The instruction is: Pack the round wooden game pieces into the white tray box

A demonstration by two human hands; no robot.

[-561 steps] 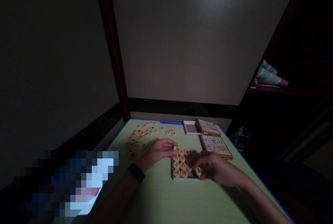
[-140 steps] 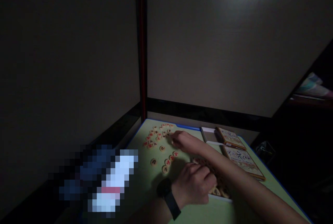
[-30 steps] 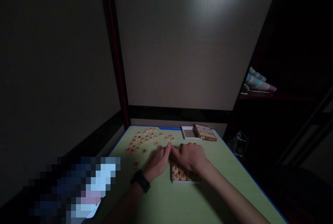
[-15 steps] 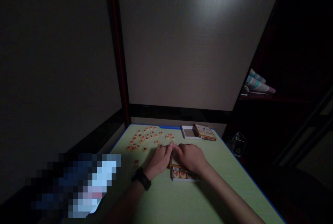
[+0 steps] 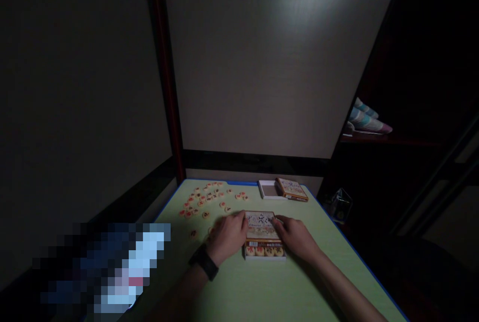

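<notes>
A Chinese chess box [image 5: 260,232] lies flat in front of me, its printed sleeve facing up. At the near end a white tray [image 5: 265,258] sticks partly out, showing a row of round chess pieces [image 5: 269,251] with red and dark characters. My left hand [image 5: 230,232] is closed against the sleeve's left side, wearing a dark wristwatch [image 5: 204,262]. On the opposite side my right hand [image 5: 295,237] grips the sleeve, thumb on its top edge. Fingers under both hands are partly hidden.
Many loose chess pieces [image 5: 202,202] lie scattered over the far left of the green table [image 5: 239,292]. A second box [image 5: 292,189] rests on an open white tray [image 5: 267,191] at the far edge. A blurred-out bright object [image 5: 130,267] sits at left.
My hands have moved apart from over the box to its two sides, uncovering the printed sleeve and the full row of pieces. The view has shifted slightly.
</notes>
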